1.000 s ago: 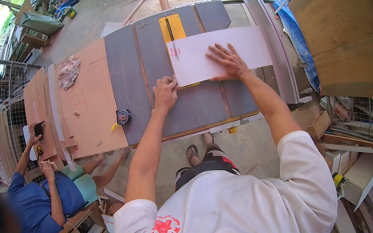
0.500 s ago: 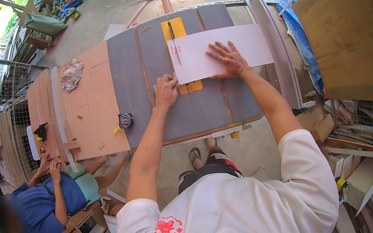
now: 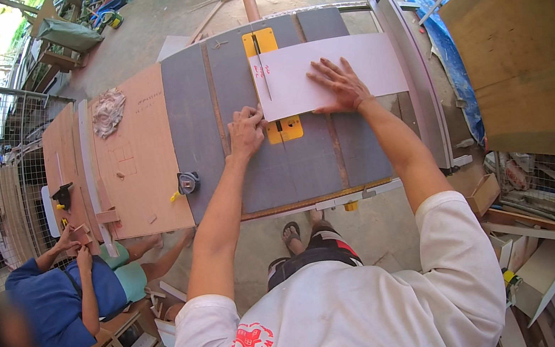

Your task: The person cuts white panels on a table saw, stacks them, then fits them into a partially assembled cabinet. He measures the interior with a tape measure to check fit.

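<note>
a: where were your hands at this moment?

b: your right hand [image 3: 340,85] lay flat, fingers spread, pressing down on the white panel [image 3: 334,70] that rested on the grey table saw [image 3: 304,162]. it gripped nothing, just held the sheet down. your left hand [image 3: 245,128] was curled at the panel's near left corner, fingertips on its edge, beside the yellow throat plate [image 3: 283,129].

a: and the panel itself?

b: it lay across the yellow plate, with its right end reaching toward the rip fence [image 3: 410,74]. the saw blade [image 3: 262,68] showed as a thin line running along the panel's left portion, so by my reading you were partway through a rip cut, feeding the sheet away from you.

a: what did the next move call for?

b: as i judged it, steady forward pressure with the right palm kept well to the right of the blade, the sheet kept snug to the fence, and the left fingers kept off the blade line as the corner closed on it.

a: anything else nearby?

b: a tape measure [image 3: 187,183] sat on the table's left side, next to a brown board [image 3: 139,158]. another person in a blue shirt [image 3: 60,306] sat low at the left, hands on a small piece at the board's end, well apart from you.
</note>
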`<state>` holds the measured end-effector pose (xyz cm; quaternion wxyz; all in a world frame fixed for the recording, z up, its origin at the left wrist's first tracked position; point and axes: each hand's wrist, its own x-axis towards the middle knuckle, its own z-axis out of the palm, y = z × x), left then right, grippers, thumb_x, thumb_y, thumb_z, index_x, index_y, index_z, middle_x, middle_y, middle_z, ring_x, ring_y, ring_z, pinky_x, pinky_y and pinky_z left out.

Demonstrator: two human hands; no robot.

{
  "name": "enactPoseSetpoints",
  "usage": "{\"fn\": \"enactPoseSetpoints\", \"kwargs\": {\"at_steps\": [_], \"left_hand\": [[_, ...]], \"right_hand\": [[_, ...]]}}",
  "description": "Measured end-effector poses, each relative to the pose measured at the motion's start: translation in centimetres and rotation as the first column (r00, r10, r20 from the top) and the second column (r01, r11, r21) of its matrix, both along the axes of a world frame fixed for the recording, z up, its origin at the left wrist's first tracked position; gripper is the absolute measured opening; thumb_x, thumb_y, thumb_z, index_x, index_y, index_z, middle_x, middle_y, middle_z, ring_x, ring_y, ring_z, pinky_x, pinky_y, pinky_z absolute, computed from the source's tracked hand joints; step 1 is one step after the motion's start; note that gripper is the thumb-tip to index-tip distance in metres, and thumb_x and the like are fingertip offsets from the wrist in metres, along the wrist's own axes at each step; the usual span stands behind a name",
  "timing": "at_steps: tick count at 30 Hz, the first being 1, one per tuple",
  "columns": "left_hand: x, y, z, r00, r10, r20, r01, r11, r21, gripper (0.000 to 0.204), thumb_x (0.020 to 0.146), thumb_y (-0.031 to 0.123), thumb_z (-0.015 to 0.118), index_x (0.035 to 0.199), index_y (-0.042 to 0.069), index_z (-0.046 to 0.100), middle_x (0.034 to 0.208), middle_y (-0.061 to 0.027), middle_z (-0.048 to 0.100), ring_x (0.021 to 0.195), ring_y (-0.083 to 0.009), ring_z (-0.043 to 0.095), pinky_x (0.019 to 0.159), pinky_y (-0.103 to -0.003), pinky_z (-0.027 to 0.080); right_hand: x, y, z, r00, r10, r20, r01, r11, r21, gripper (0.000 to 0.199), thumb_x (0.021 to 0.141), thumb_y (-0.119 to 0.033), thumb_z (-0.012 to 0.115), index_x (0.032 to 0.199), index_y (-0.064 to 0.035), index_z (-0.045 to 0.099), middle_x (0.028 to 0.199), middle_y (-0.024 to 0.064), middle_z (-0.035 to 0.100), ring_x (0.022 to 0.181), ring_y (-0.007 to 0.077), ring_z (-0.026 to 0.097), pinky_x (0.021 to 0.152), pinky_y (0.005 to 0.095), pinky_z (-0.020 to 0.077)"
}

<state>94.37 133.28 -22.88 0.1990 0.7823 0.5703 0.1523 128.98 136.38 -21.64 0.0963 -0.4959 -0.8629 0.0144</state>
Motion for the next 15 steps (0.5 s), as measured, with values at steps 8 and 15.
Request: {"fn": "enactPoseSetpoints", "kwargs": {"at_steps": [8,15], "left_hand": [[0.0,0.9,0.0,1.000,0.000,-0.001,0.000,1.000,0.001,0.029,0.096,0.022,0.072,0.123,0.016,0.076,0.121,-0.0014,0.065,0.115,-0.0281,0.056,0.095,-0.048,0.043],[0.2,1.6,0.1,1.000,0.016,-0.006,-0.016,1.000,-0.010,0.030,0.094,0.022,0.073,0.124,0.017,0.076,0.121,-0.0006,0.064,0.116,-0.0268,0.056,0.097,-0.047,0.042]], "right_hand": [[0.0,0.9,0.0,1.000,-0.001,0.010,0.001,1.000,0.006,0.105,0.074,-0.084,0.069,0.160,-0.0284,0.046,0.170,0.0042,0.036,0.158,0.0280,0.031,0.127,0.0660,0.0174],[0.1,1.6,-0.1,1.000,0.003,0.007,-0.004,1.000,0.021,0.105,0.073,-0.085,0.069,0.159,-0.0279,0.047,0.170,0.0041,0.036,0.158,0.0281,0.032,0.126,0.0666,0.0176]]}}
